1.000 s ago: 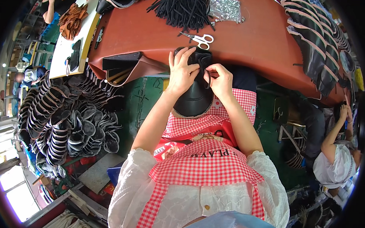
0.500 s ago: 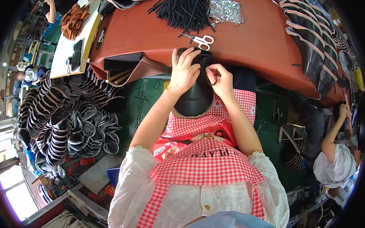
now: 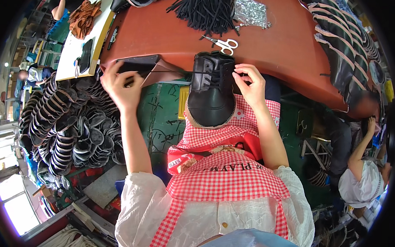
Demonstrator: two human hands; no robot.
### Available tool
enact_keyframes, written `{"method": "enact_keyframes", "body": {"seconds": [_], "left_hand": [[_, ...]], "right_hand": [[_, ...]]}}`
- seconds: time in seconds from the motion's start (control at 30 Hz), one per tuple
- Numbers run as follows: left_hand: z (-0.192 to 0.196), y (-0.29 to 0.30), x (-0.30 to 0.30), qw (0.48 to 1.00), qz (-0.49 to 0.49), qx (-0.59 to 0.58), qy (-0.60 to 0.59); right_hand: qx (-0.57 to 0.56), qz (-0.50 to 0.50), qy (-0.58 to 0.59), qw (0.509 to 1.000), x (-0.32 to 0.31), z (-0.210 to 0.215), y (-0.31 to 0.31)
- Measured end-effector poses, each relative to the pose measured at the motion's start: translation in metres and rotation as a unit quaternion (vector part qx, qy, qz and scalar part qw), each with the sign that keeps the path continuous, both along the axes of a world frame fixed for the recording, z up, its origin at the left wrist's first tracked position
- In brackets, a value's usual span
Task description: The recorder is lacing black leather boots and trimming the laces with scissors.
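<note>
A black leather shoe upper point(image 3: 210, 105) with a toothed lower edge rests on my lap, toe toward me. A thin black shoelace point(image 3: 177, 72) threads through its eyelets, and one length stretches out to the left. That length runs to my left hand point(image 3: 124, 89), raised well left of the upper with thumb and forefinger closed on it; the fingers are slightly blurred. Beside the upper's right edge is my right hand point(image 3: 253, 85), thumb and forefinger pinched together near the eyelet row. Whatever this pinch holds is too small to make out.
White-handled scissors point(image 3: 226, 46) lie on the red-brown table point(image 3: 287, 44), with black laces point(image 3: 203, 12) and a bag of metal bits point(image 3: 251, 12) behind. Stacked uppers point(image 3: 334, 54) line the right; more uppers point(image 3: 58, 131) pile at left. A person point(image 3: 363, 177) works at right.
My left hand has left the upper and swung far left, drawing the lace out. My right hand has shifted slightly right. The lacing is now uncovered.
</note>
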State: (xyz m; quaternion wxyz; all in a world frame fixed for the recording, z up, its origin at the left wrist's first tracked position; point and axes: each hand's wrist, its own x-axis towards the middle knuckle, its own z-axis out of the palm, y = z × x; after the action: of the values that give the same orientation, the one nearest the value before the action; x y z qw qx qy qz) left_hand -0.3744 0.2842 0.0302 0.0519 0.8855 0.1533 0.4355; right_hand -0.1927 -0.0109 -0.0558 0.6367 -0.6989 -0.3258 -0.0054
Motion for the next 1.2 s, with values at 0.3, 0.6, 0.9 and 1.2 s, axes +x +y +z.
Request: {"method": "enact_keyframes", "body": {"seconds": [0.3, 0.6, 0.9, 1.2], "left_hand": [[0.001, -0.07, 0.02, 0.992, -0.072, -0.1, 0.018], [-0.036, -0.117, 0.042, 0.973, -0.12, -0.197, 0.009], [-0.093, -0.108, 0.076, 0.776, -0.149, -0.61, -0.062], [-0.082, -0.117, 0.085, 0.883, -0.142, -0.448, -0.013]], "right_hand": [[-0.031, 0.156, -0.154, 0.975, -0.023, 0.055, 0.079], [-0.138, 0.198, 0.025, 0.97, -0.019, 0.049, 0.07], [-0.162, 0.013, -0.265, 0.95, 0.023, 0.03, 0.053], [-0.173, 0.078, -0.231, 0.954, 0.028, 0.016, 0.061]]}}
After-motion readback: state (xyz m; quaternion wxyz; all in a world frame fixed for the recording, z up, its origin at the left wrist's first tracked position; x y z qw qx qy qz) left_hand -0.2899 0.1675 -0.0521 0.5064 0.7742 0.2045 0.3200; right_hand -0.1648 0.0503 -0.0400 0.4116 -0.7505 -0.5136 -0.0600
